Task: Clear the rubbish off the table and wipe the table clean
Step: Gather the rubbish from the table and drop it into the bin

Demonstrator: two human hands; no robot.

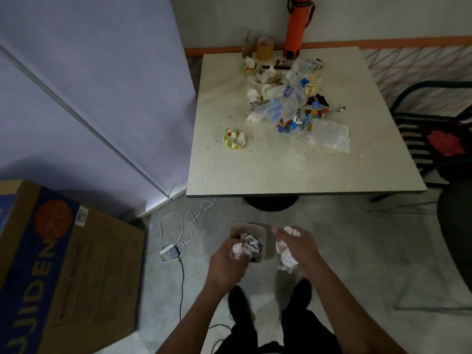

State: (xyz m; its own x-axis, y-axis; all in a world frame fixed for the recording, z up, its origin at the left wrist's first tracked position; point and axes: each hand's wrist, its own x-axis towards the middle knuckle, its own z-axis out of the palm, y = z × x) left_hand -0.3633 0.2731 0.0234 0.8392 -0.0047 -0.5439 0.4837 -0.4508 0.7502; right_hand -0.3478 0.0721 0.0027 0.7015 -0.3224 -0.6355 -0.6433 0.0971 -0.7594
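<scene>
**Both hands full of crumpled paper over the bin**

Nearest, two dark shoes (270,300) stand on the grey floor. Just above them the left hand (227,261) is curled round a wad of white paper (238,250), held over the mouth of a small tan bin (263,232) that sits on the floor and already has crumpled scraps in it. The right hand (298,247) grips more white paper (287,256), bunched at its fingertips and hanging below the palm, at the bin's right edge.

To the left, a white cable (176,226) loops across the floor to a small adapter, and a brown cardboard box (63,272) with a blue band stands beside it.

Farther off, the pale square table (293,172) still carries the rubbish: one crumpled printed wrapper (234,139) lies apart near the left side, and a heap of clear plastic bags, tissues and coloured packets (293,103) covers the middle and back. A brown roll of tape (264,51) and an orange tube (296,26) stand at the far edge. A dark chair (431,134) sits to the right.
</scene>
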